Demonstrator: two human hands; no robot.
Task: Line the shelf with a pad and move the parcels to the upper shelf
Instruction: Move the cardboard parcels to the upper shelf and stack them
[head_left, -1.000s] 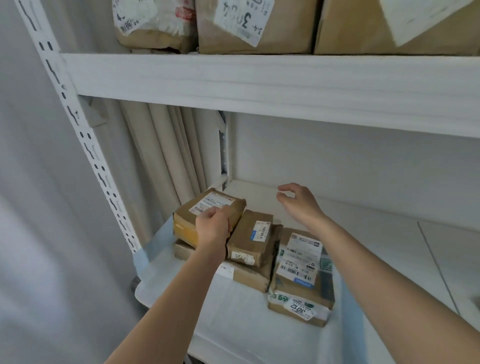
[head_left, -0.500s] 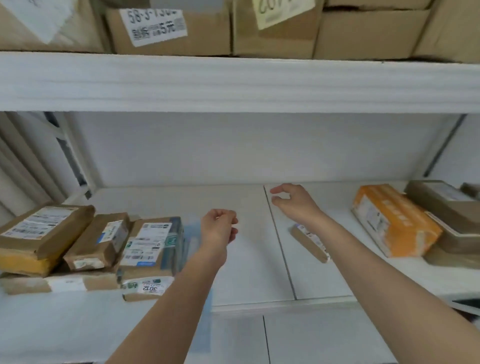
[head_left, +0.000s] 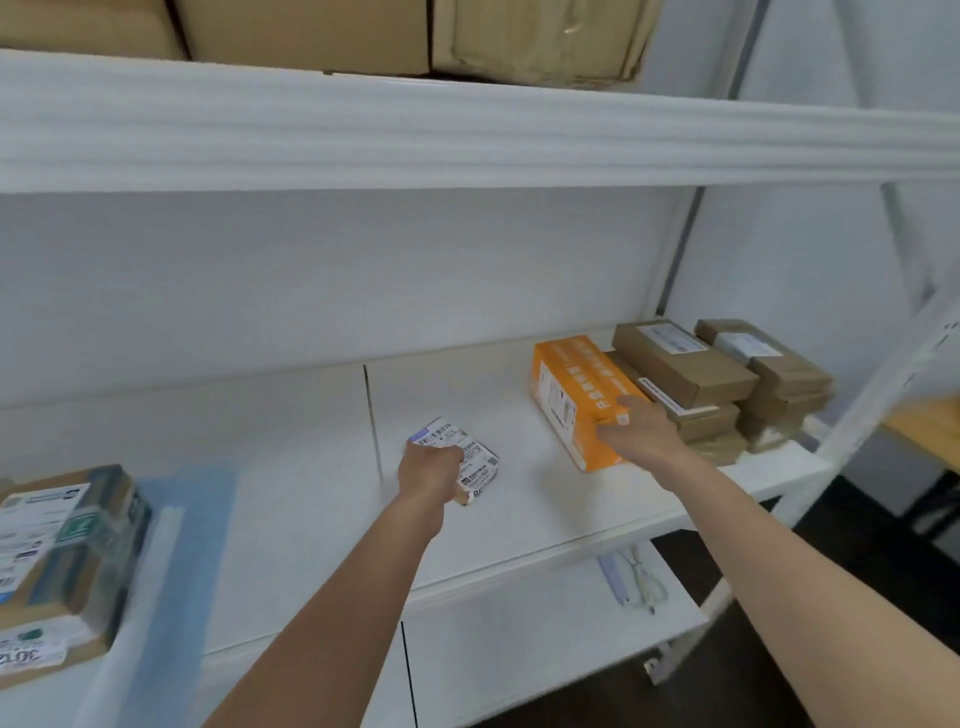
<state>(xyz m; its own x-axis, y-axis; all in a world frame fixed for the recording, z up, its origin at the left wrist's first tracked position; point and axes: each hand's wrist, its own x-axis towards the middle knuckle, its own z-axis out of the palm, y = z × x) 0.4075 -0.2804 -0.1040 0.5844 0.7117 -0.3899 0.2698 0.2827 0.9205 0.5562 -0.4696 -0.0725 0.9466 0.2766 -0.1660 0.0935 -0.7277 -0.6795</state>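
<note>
- Head view: the left hand (head_left: 432, 467) is curled onto the near end of the small parcel (head_left: 467, 457); its fingers are wrapped on the parcel's near-left edge, and the parcel's long axis runs away from the fingers and to the left, flat on the shelf (head_left: 291, 499).
- The right hand (head_left: 641, 428) is laid over the near corner of the orange box (head_left: 579, 400); its fingers are bent over the top edge, the thumb on the near face; the box's long axis runs away from the fingers, toward the back wall.
- Each parcel is judged nearest its own hand; the lift up to the upper shelf (head_left: 467, 140) is not yet begun.
- The brown boxes (head_left: 727, 384) are stacked just right of the right fingers.
</note>
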